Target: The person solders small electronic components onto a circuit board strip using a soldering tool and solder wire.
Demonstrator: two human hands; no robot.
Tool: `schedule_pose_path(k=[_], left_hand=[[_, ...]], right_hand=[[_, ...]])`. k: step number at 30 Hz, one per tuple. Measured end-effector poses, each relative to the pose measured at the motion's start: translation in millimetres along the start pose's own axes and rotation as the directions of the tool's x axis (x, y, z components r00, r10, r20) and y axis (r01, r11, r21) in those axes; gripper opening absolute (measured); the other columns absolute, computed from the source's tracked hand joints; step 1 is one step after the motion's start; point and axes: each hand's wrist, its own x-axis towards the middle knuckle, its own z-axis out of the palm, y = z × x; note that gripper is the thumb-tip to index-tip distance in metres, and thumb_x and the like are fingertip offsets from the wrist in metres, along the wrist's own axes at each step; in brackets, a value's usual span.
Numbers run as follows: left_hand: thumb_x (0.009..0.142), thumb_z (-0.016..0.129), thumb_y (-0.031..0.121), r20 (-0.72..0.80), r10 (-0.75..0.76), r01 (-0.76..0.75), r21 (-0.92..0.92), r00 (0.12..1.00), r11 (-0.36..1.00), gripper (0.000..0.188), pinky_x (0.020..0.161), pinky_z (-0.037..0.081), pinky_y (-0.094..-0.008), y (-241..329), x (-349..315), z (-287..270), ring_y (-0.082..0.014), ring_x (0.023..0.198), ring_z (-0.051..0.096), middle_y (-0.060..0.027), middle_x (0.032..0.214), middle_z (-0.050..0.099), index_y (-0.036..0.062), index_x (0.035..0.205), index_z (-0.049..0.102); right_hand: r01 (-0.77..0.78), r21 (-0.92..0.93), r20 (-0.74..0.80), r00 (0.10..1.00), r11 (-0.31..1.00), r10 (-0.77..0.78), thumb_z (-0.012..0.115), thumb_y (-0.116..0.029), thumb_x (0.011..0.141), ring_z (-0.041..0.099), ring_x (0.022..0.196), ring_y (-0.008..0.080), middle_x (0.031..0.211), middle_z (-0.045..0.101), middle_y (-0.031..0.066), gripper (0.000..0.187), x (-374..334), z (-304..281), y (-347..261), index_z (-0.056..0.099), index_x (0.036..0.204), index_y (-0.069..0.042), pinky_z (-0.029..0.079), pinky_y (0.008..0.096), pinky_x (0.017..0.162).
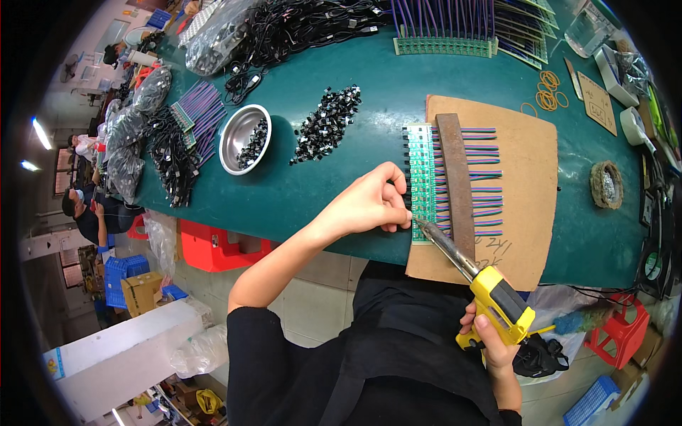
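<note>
Green stretches beneath your work: the table (376,85) spans the scene, with a heap of black cables (312,32) along its far side. Before you lies a brown cardboard sheet (529,184), marked by hand near its lower edge. Your right grip (491,339) is wrapped around the handle of a yellow-and-black soldering gun (501,302), its tip angled to the lower left part of a green circuit-board panel (420,170) resting on the cardboard. Across the panel's purple, dark wires (486,201) lies a rusty metal bar (456,181). Your left grip (376,202), fingers curled, sits at the panel's left edge; you cannot tell whether anything is pinched there. To the left stand a steel bowl (233,135) partly filled with small black parts and, beside it, a loose pile of black connectors (327,124).
</note>
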Motion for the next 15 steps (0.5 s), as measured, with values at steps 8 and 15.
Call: schedule_pose_path(k=[8, 15], left_hand=[[0.079, 0.065, 0.001, -0.001, -0.003, 0.003, -0.010, 1.000, 1.000, 0.031, 0.054, 0.049, -0.0229, 1, -1, 1, -0.0145, 0.067, 0.064, -0.0094, 0.070, 0.062, 0.0044, 0.093, 0.037], [0.083, 0.063, 0.006, -0.005, 0.011, -0.012, -0.067, 1.000, 0.998, 0.027, 0.052, 0.048, -0.0220, 2, -3, -1, -0.0132, 0.065, 0.063, -0.0093, 0.071, 0.062, 0.0031, 0.095, 0.040]], right_hand=[[0.308, 0.041, -0.155, 0.942, 0.951, -0.298, 0.058, -0.015, 0.081, 0.058, 0.063, 0.0173, 0.086, 0.058, 0.0174, 0.039, 9, -22, -5, 0.049, 0.113, 0.006, 0.050, 0.0265, 0.053], [0.152, -0.988, 0.091, 0.390, -0.033, -0.916, 0.059, 0.012, 0.073, 0.059, 0.082, 0.0249, 0.101, 0.057, 0.0134, 0.065, 64, -91, -50, 0.039, 0.133, 0.002, 0.048, 0.0329, 0.070]])
